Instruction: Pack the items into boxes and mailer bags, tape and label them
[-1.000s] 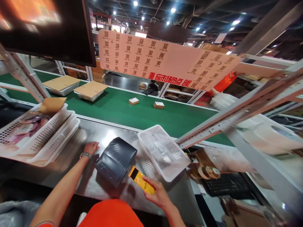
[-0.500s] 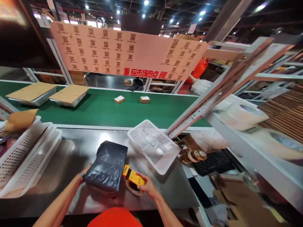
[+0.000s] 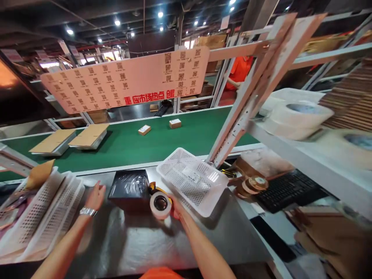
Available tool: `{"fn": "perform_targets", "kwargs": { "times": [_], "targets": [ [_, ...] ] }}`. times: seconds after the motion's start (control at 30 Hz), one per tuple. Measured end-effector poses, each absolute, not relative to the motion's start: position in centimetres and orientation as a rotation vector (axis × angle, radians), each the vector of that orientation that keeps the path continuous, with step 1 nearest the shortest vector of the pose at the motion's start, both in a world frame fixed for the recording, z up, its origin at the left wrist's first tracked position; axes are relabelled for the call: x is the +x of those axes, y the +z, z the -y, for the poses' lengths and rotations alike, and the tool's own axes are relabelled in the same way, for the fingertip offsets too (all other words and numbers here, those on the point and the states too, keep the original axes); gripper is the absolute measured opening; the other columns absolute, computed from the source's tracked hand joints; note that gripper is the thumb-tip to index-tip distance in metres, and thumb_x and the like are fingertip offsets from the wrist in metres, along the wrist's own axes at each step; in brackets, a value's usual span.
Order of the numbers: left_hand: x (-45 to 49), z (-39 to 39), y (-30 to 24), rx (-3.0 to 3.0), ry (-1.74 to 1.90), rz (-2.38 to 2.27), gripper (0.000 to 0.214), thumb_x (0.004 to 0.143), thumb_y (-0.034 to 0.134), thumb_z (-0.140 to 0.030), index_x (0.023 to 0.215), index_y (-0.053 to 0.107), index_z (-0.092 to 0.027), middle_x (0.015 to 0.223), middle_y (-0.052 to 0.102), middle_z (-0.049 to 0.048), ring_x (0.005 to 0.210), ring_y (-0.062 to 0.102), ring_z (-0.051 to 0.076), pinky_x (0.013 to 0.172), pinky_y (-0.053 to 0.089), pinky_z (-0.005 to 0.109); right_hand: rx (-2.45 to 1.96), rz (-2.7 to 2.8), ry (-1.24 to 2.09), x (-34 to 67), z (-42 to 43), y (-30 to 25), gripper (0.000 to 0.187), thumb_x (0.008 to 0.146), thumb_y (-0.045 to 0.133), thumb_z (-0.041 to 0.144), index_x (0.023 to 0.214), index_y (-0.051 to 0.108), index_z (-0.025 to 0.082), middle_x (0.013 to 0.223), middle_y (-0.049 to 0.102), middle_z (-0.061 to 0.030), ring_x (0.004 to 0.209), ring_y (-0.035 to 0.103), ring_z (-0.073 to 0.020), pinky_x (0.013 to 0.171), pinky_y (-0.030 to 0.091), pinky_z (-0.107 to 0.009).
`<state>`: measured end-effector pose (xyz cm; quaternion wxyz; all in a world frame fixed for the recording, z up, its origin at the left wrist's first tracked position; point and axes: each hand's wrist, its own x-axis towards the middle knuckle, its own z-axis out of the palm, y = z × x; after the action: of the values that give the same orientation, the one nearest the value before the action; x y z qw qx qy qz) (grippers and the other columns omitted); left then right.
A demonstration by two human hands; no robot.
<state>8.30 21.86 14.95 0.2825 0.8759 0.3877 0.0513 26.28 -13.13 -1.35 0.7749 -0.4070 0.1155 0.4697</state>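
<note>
A black plastic-wrapped parcel [image 3: 129, 190] sits on the metal table, its top wrinkled and shiny. Left of it, my left hand [image 3: 95, 197] is apart from the parcel, fingers stretched out and holding nothing. On the other side, my right hand [image 3: 176, 210] grips a yellow tape dispenser [image 3: 161, 215], whose tape roll faces me. The dispenser's front end is close to the parcel's right side; whether they touch I cannot tell. Most of my right fingers are hidden behind the roll.
A white perforated basket [image 3: 188, 182] lies right of the parcel; more baskets [image 3: 49, 209] stand at left. Beyond runs a green conveyor [image 3: 124, 147] with small boxes [image 3: 175, 123]. A metal post [image 3: 232, 128], keyboard [image 3: 287, 188] and shelf tape rolls [image 3: 299, 118] are at right.
My left hand has let go of the parcel and moved away to the left. The parcel is turned and lies lower and flatter; the dispenser has swung so its roll faces me.
</note>
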Motion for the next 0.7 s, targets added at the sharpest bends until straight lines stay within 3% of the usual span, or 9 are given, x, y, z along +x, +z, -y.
{"fn": "perform_targets", "kwargs": {
  "times": [0.07,0.17,0.23,0.3,0.4,0.47,0.53,0.63,0.7],
  "targets": [
    [11.0,-20.7,17.5,2.665,0.226,-0.547,0.072,0.102,0.047,-0.068,0.152,0.067,-0.021,0.147,0.075,0.0189,0.149,0.063,0.039,0.127,0.05,0.059,-0.872,-0.23,1.057,26.1,13.1,-1.5,0.03,0.085,0.077,0.042,0.095,0.081,0.014,0.088,0.086,-0.0124,0.082,0.08,-0.0238,0.08,0.065,-0.033],
    [15.6,-16.8,18.8,2.809,-0.105,0.611,0.082,0.092,0.065,-0.078,0.154,0.069,-0.024,0.164,0.067,0.0182,0.158,0.054,0.044,0.134,0.04,0.062,-0.876,-0.217,1.062,25.4,13.3,-1.6,0.034,0.084,0.077,0.045,0.096,0.082,0.013,0.089,0.086,-0.0129,0.083,0.08,-0.0246,0.082,0.065,-0.034],
    [18.3,-14.7,18.4,2.665,-0.304,1.114,0.079,0.09,0.065,-0.078,0.146,0.076,-0.024,0.163,0.067,0.0204,0.157,0.055,0.046,0.134,0.039,0.063,-0.881,-0.224,1.035,24.6,13.3,-1.7,0.038,0.083,0.077,0.048,0.098,0.082,0.013,0.09,0.086,-0.0119,0.083,0.079,-0.0239,0.083,0.064,-0.035],
    [20.0,-13.7,17.3,2.573,-0.381,1.279,0.064,0.093,0.062,-0.073,0.129,0.083,-0.025,0.147,0.076,0.0224,0.143,0.065,0.044,0.131,0.043,0.062,-0.88,-0.228,0.987,23.6,13.3,-2.0,0.042,0.083,0.078,0.051,0.102,0.082,0.013,0.092,0.086,-0.0106,0.087,0.078,-0.0241,0.085,0.063,-0.035],
    [21.0,-13.7,15.3,2.666,-0.371,1.139,0.051,0.095,0.061,-0.068,0.115,0.084,-0.028,0.118,0.081,0.0206,0.115,0.074,0.039,0.123,0.051,0.059,-0.876,-0.207,0.898,21.8,14.0,-2.2,0.051,0.081,0.083,0.057,0.111,0.083,0.016,0.095,0.086,-0.007,0.092,0.077,-0.0249,0.09,0.062,-0.035],
    [21.5,-14.1,14.2,2.865,-0.283,0.805,0.056,0.096,0.061,-0.065,0.126,0.081,-0.022,0.11,0.08,0.0203,0.109,0.074,0.038,0.116,0.053,0.058,-0.871,-0.18,0.868,20.3,15.1,-2.0,0.059,0.079,0.086,0.061,0.119,0.083,0.018,0.101,0.087,-0.0064,0.098,0.078,-0.0264,0.096,0.06,-0.037],
    [22.2,-15.0,13.8,3.061,-0.107,0.164,0.064,0.1,0.061,-0.057,0.14,0.074,-0.009,0.106,0.08,0.0222,0.106,0.075,0.038,0.108,0.056,0.058,-0.881,-0.137,0.911,18.9,16.5,-1.6,0.064,0.078,0.087,0.063,0.124,0.084,0.019,0.108,0.089,-0.0077,0.105,0.079,-0.0289,0.101,0.059,-0.04],
    [22.7,-17.3,14.7,3.061,0.199,-0.677,0.072,0.11,0.05,-0.046,0.148,0.057,0.015,0.114,0.078,0.0318,0.112,0.073,0.041,0.102,0.055,0.063,-0.94,-0.047,1.089,17.1,18.1,-0.8,0.06,0.075,0.087,0.061,0.119,0.087,0.02,0.111,0.089,-0.0087,0.105,0.078,-0.0303,0.102,0.058,-0.042],
    [21.8,-18.9,15.7,3.055,0.346,-0.751,0.076,0.114,0.047,-0.048,0.15,0.051,0.019,0.135,0.071,0.0397,0.131,0.065,0.046,0.109,0.05,0.069,-0.967,-0.046,1.173,16.3,18.7,-0.3,0.053,0.073,0.085,0.059,0.109,0.089,0.02,0.107,0.089,-0.0086,0.099,0.077,-0.0289,0.099,0.058,-0.041]
  ]
}}
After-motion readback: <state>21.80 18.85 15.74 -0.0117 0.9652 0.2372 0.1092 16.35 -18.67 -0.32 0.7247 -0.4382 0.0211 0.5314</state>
